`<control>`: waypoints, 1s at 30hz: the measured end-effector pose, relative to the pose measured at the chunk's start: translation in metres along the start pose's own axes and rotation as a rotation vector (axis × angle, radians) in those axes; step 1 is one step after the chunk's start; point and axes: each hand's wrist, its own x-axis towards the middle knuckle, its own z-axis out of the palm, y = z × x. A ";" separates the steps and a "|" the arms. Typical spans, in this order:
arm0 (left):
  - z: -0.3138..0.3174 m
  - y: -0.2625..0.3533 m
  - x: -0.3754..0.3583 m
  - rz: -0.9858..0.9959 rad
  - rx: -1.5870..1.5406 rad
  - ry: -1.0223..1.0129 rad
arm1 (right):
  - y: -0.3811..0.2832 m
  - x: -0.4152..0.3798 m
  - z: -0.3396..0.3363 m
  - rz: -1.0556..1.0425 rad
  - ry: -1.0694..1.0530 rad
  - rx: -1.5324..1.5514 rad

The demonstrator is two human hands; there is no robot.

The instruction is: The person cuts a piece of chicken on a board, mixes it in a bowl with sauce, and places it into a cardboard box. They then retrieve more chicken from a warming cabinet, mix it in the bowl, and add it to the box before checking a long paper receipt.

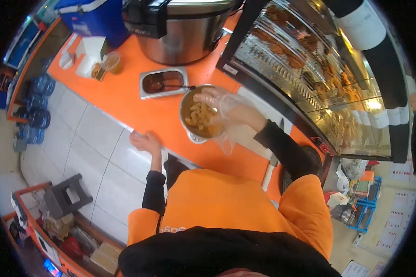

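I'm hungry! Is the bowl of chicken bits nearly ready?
Done: fried pieces already sit in the metal bowl. In hand: the gloved right hand reaches into it, while the left hand rests on the orange counter edge. Left: the sauce tray beside it looks untouched.

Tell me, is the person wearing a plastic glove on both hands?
No, only the right hand, reaching into the metal bowl of fried pieces, has a clear plastic glove; the left hand rests bare on the orange counter.
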 end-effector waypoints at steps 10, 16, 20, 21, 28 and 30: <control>0.030 -0.021 0.015 0.088 -0.275 -0.010 | 0.018 -0.084 -0.248 0.526 0.709 -0.957; 0.023 -0.023 0.011 0.073 -0.168 -0.029 | 0.121 -0.119 -0.311 0.815 0.029 -1.254; 0.031 -0.030 0.012 0.049 -0.198 -0.046 | 0.166 -0.136 -0.339 1.019 0.027 -1.104; 0.027 -0.026 0.012 0.078 -0.184 -0.070 | 0.174 -0.140 -0.345 1.053 0.035 -1.080; 0.018 -0.012 0.010 0.028 -0.238 -0.127 | 0.219 -0.169 -0.366 1.175 0.088 -0.988; 0.018 -0.005 0.010 0.018 -0.220 -0.139 | 0.229 -0.177 -0.368 1.193 0.100 -0.973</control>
